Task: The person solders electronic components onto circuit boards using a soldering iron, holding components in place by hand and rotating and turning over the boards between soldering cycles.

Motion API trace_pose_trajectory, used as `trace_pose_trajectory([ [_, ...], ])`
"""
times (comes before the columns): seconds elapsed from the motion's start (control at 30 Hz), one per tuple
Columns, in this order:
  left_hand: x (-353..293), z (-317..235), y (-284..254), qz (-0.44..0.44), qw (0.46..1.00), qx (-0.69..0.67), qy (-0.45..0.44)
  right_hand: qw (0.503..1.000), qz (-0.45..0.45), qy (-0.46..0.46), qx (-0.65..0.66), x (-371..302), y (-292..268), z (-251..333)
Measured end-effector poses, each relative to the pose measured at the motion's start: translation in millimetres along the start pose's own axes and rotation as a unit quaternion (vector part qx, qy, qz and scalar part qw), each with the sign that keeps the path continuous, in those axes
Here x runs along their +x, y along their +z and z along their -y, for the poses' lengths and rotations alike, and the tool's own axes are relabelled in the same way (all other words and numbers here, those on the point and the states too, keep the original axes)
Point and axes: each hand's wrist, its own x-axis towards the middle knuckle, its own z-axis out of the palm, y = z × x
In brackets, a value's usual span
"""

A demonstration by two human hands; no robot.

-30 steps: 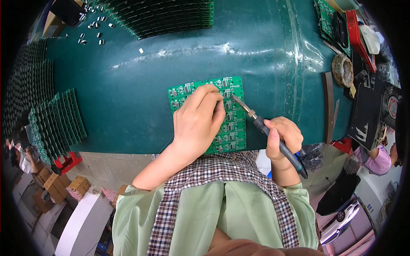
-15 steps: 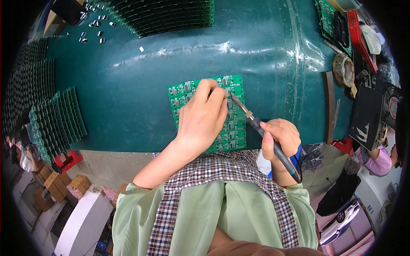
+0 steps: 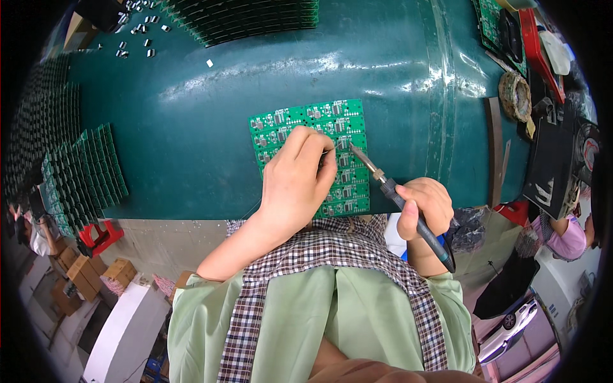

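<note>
A green panel of small circuit boards (image 3: 348, 108) lies flat on the table near its front edge. My right hand (image 3: 426, 207) is closed round the dark handle of a soldering iron (image 3: 378, 173), its tip at a component on the right half of the panel. Over the panel's middle is my left hand (image 3: 299, 172), fingers pinched on a thin solder wire (image 3: 327, 152). The wire's end is close to the iron's tip; whether they touch I cannot tell. My left hand and wrist hide the panel's lower left part.
Racked rows of boards stand at the far edge (image 3: 249, 19) and at the left (image 3: 86, 175). Small metal parts (image 3: 140, 29) lie scattered at the far left. To the right are a dark bar (image 3: 493, 150), a tape roll (image 3: 514, 96) and a black box (image 3: 548, 169).
The iron's tip and my left fingers have moved nearer to me over the panel, onto a lower row. The whole view has shifted slightly. Both hands keep their grips.
</note>
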Motion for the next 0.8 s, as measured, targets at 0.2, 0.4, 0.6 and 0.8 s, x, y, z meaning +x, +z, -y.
trace_pose_trajectory([
  [0.2,1.0,-0.1,4.4,-0.008,0.999,0.022,0.024,1.0,0.005,-0.003,-0.008,1.1,1.8,-1.8],
  [0.4,1.3,-2.5,3.0,0.005,1.0,0.008,0.007,1.0,0.004,-0.016,-0.001,1.7,3.4,-2.5],
  [0.6,0.4,-2.9,1.6,0.039,0.999,0.024,0.007,0.999,0.019,-0.032,-0.001,-1.9,1.4,-0.9],
  [0.8,-4.0,-5.1,-0.2,0.014,1.0,0.002,0.006,1.0,0.016,-0.022,0.011,-5.2,-4.5,1.6],
])
